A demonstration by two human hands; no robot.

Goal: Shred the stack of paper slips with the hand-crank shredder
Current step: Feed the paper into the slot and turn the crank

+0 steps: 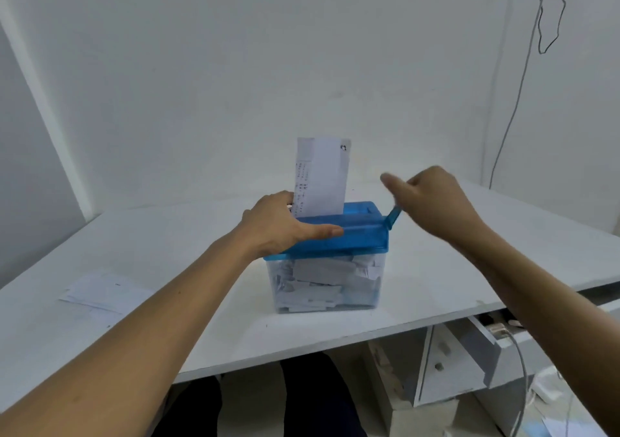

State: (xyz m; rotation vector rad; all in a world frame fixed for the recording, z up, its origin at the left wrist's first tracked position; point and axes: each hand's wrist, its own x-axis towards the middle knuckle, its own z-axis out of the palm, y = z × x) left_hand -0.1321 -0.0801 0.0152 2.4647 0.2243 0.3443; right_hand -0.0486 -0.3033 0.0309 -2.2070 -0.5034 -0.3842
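A white table [201, 319] stands in a corner with white walls. In the middle of it sits one hand-crank shredder [362, 232]. It has a blue lid on top and a see-through box [328, 285] under it. The box is nearly full of white paper strips, too many to count.

One paper slip [323, 178] stands straight up in the slot in the lid, with small print down its left side.

Two bare hands are on the shredder. The left hand [278, 225] lies flat on the left part of the lid. Its thumb is stretched out along the front, and its fingers reach over by the foot of the slip. The right hand [432, 201] is blurry. Its fingers are curled round the top of the one blue crank [394, 219] on the shredder's right side, with one finger sticking out.

One low pile of paper slips [104, 292] lies far off to the left on the table. I cannot count the slips in it.

Thin wires [513, 101] hang down the right wall. One white drawer box [446, 369] sits under the table.
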